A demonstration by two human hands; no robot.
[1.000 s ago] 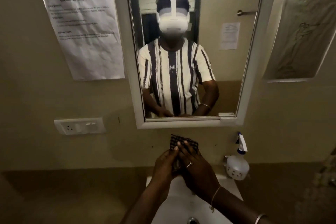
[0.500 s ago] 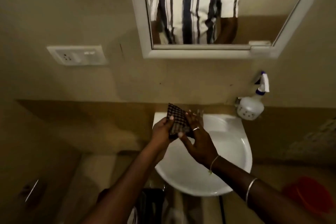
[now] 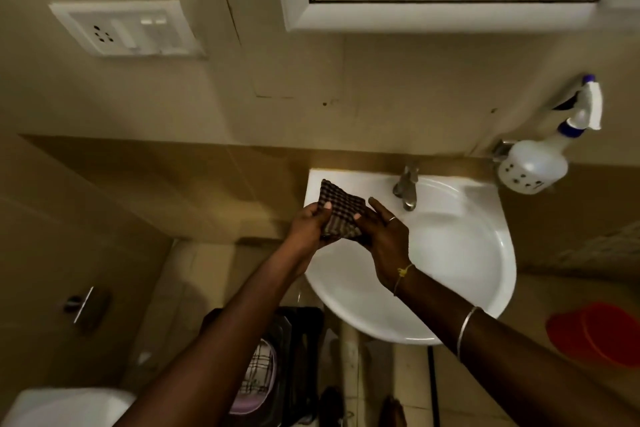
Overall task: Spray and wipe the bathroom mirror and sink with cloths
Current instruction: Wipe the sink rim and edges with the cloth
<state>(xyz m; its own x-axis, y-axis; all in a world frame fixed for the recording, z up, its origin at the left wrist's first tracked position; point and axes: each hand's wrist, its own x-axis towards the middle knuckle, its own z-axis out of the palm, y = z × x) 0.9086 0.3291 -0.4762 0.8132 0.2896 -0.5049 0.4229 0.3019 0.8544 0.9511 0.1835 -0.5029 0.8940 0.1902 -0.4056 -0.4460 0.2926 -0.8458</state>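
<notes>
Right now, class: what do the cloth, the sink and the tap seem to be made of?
The checked cloth looks like woven fabric, matte, folding softly. The sink is probably glazed ceramic: white, glossy. The tap is likely metal: dull silvery sheen.

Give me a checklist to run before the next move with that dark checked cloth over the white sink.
1. Grip on the dark checked cloth: ok, left hand and right hand both hold it.
2. Cloth folded compact: ok.
3. The white plastic spray bottle upright beside the white ceramic sink: ok.
4. A hand free for the bottle: not ok.
5. The metal tap off: ok, no water runs.
6. Basin sprayed: cannot tell.
</notes>
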